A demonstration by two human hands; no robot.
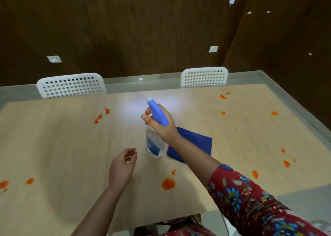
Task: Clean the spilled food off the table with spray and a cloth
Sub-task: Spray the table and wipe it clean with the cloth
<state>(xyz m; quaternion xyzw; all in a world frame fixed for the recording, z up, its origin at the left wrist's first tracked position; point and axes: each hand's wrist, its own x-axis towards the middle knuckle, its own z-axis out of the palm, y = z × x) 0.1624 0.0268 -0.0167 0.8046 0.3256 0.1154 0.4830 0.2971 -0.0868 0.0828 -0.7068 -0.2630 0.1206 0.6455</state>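
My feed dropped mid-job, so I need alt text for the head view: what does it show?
The right hand grips a blue-topped spray bottle over the middle of a wooden table, nozzle aimed away from the person. The left hand hovers open nearby, and a blue cloth lies beside the bottle. Scattered orange spills dot the table on both sides.

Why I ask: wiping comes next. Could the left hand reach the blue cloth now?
Probably, awkwardly: the left hand is empty, but the spray bottle and right arm partly screen the blue cloth.
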